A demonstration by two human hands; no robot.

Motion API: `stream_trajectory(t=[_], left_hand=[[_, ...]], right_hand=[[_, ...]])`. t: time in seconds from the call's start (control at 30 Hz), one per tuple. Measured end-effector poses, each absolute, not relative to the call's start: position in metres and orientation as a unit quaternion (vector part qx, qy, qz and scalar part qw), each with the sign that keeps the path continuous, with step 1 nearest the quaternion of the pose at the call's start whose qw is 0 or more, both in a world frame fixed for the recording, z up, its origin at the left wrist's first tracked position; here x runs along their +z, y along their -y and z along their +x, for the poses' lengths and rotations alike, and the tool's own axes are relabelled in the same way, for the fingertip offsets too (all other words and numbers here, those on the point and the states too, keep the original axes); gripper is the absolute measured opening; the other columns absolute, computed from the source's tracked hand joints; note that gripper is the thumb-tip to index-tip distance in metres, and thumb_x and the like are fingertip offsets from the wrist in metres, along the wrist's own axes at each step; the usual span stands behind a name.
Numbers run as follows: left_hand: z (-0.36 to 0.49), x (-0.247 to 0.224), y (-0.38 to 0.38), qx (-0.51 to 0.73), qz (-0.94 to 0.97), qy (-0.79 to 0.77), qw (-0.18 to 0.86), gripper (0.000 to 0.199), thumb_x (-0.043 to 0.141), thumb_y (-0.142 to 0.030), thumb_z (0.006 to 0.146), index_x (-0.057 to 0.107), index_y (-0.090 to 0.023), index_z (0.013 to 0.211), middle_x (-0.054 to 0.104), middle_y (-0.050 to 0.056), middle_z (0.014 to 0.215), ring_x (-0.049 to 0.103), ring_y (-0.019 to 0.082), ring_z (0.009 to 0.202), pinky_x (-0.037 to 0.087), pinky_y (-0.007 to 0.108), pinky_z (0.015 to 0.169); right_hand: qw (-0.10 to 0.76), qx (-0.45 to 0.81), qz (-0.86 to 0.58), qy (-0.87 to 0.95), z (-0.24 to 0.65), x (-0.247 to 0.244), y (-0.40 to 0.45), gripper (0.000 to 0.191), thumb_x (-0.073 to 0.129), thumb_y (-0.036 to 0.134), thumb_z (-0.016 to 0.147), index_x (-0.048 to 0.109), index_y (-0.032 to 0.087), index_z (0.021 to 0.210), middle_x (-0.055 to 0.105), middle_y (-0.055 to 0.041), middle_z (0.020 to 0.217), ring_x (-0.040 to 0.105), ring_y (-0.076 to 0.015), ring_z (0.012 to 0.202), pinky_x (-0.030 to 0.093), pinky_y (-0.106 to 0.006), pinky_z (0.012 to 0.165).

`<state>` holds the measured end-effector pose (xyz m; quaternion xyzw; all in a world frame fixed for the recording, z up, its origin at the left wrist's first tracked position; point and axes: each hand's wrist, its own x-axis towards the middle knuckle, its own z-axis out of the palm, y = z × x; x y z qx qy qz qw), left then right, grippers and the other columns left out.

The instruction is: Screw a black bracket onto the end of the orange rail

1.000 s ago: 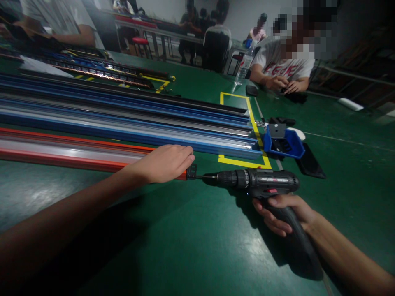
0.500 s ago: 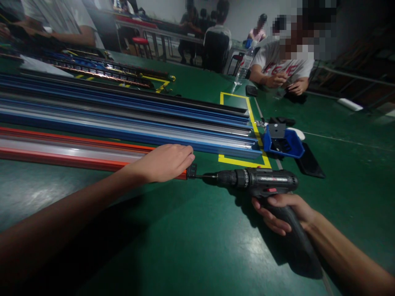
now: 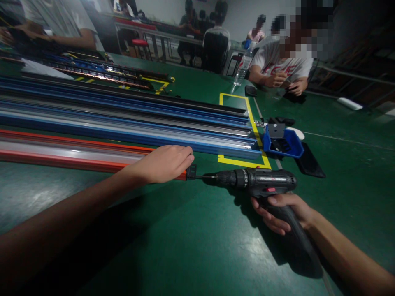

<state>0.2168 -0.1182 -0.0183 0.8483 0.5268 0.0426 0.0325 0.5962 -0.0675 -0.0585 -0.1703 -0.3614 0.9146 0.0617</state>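
A long red-orange metal profile (image 3: 101, 161) lies across the left of the green table. My left hand (image 3: 166, 162) is closed over its right end, palm down, with the fingertips curled over the far side. At that end sits a small black end cap (image 3: 191, 171). My right hand (image 3: 284, 213) is wrapped round the grip of a black cordless drill (image 3: 265, 179) that points left. The drill's thin bit reaches the end cap; the exact contact at the tip is too small to make out.
Several blue and black profiles (image 3: 173, 137) lie parallel behind the red one. To the right, a blue bin (image 3: 286, 148) holds black parts, beside a dark flat slab (image 3: 310, 162). Yellow tape (image 3: 240, 163) marks the table. Across it sits a person (image 3: 277, 70) near a plastic bottle (image 3: 242, 70).
Almost nothing differs. Both hands, the drill and the red profile hold their places; the co-worker's hands across the table have shifted slightly.
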Motion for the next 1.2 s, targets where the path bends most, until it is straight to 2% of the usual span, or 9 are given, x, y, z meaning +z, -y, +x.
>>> stream_trajectory(t=[1.2], left_hand=[[0.2186, -0.0167, 0.1177, 0.043, 0.837, -0.544, 0.04, 0.041, 0.023, -0.035, 0.106, 0.059, -0.017, 0.098, 0.065, 0.007, 0.093, 0.061, 0.021, 0.083, 0.041, 0.034, 0.076]], right_hand=[[0.072, 0.916, -0.185, 0.349, 0.599, -0.0606, 0.0682, 0.029, 0.057, 0.027, 0.093, 0.069, 0.007, 0.11, 0.065, -0.005, 0.079, 0.052, -0.004, 0.041, 0.055, -0.02, 0.049]])
